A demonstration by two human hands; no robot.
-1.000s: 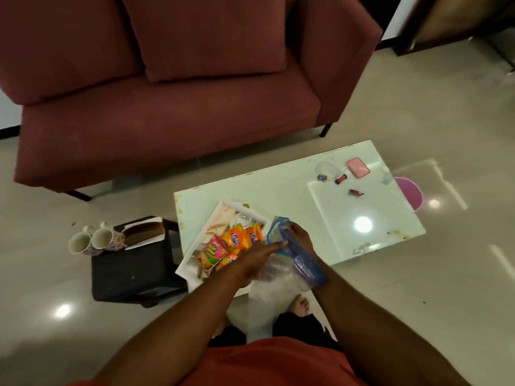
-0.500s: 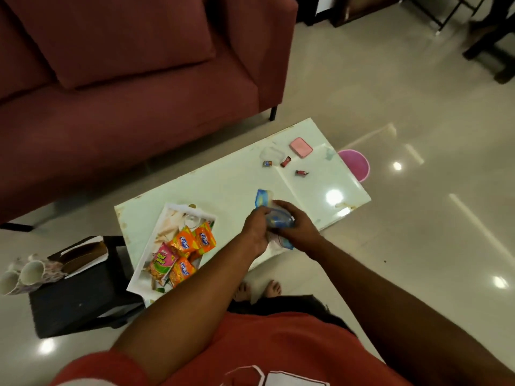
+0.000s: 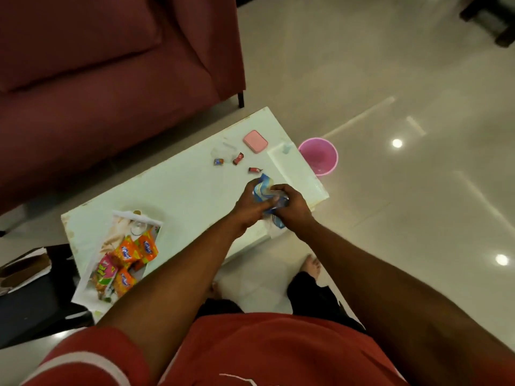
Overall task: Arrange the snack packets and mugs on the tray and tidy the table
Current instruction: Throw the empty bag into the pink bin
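Observation:
Both hands meet over the right half of the white table (image 3: 178,190). My left hand (image 3: 249,204) and my right hand (image 3: 292,210) grip a crumpled blue and white plastic wrapper (image 3: 263,188) between them, scrunched into a small wad. A white tray (image 3: 86,282) sits at the table's near left corner. It holds several orange snack packets (image 3: 136,252) and a pink and green one (image 3: 104,271). No mugs are in view.
Three small sweet wrappers (image 3: 238,158) and a pink flat case (image 3: 255,141) lie at the table's far right. A pink bucket (image 3: 319,156) stands on the floor past the right edge. A maroon sofa (image 3: 106,79) is behind the table, a dark stool (image 3: 30,305) at left.
The view has swung right, so the mugs at left dropped out of frame. My hands moved right along the table and squeezed the blue wrapper into a tighter wad.

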